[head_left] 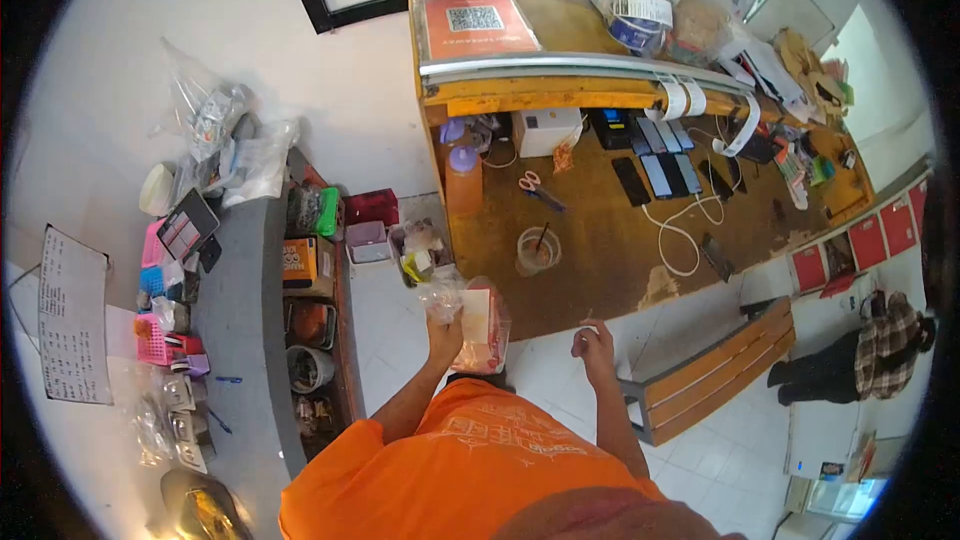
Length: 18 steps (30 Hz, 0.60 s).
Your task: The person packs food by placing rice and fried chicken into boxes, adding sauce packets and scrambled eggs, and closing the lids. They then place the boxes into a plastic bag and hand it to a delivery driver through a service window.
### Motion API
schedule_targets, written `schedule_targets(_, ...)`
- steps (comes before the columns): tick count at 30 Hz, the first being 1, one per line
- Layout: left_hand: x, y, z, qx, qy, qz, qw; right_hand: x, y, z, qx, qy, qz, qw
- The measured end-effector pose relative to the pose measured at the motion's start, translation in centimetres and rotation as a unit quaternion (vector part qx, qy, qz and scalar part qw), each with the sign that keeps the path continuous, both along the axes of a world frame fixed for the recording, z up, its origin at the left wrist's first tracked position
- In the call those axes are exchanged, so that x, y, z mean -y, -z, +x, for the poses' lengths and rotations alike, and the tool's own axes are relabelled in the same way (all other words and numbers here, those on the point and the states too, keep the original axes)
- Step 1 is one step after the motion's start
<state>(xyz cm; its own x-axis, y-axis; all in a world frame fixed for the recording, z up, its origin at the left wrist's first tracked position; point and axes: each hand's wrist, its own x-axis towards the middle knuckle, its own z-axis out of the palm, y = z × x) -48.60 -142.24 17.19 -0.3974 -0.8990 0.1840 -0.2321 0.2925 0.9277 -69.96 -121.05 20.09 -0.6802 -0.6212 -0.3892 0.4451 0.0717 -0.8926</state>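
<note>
The left hand (446, 332) has its grip closed around the gathered neck of a clear plastic bag with pale and reddish contents (478, 328), held up in front of the person's orange shirt (470, 465) and hanging just short of the near edge of the brown wooden counter (600, 230). The right hand (594, 342) is raised beside it, apart from the bag, its grip pinched on a small white thing too small to make out. On the counter just beyond the bag stands a clear plastic cup with a brownish drink and a straw (537, 250). Farther back lie orange-handled scissors (538, 187), a row of dark phones (660, 170) and a looping white cable (685, 230). Left of the bag, off the counter, sits a small box of mixed oddments (420, 252).
</note>
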Motion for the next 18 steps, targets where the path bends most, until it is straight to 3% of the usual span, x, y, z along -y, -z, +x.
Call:
schedule_targets(2, -0.1, 0.3, -2.2, 0.026, 0.017, -0.044, 0.999, 0.7, -0.2, -3.9, -0.030, 0.013, -0.028, 0.999)
schedule_targets(4, -0.8, -0.4, -3.9, 0.024, -0.068, -0.023, 0.997, 0.5, -0.8, -8.0, -0.046, 0.029, 0.006, 0.999)
schedule_targets(6, 0.1, 2.5, -4.9, -0.001, -0.072, 0.029, 0.997, 0.6, -1.9, -11.6, -0.058, 0.068, 0.031, 0.995)
schedule_targets(8, 0.1, 2.8, -5.5, -0.022, -0.078, 0.085, 0.993, 0.7, -4.0, -15.7, -0.264, 0.110, 0.097, 0.953)
schedule_targets(10, 0.2, 2.1, -6.2, 0.045, -0.104, 0.013, 0.993, 1.0, -6.7, -19.3, -0.189, 0.133, 0.032, 0.972)
schedule_targets(12, 0.5, 2.5, -5.7, 0.084, -0.061, 0.029, 0.994, 1.7, -11.2, -22.4, -0.188, 0.132, 0.059, 0.972)
schedule_targets(14, 0.7, 2.4, -6.7, 0.120, -0.024, 0.034, 0.992, 2.2, -13.0, -27.4, -0.252, 0.107, 0.043, 0.961)
schedule_targets(16, -0.7, 1.9, -7.1, 0.137, -0.120, -0.065, 0.981, 4.7, -17.2, -31.4, -0.311, 0.092, 0.016, 0.946)
schedule_targets(18, 0.1, 9.5, -4.7, 0.202, -0.003, -0.111, 0.973, 7.7, -20.4, -37.1, -0.377, 0.092, -0.040, 0.921)
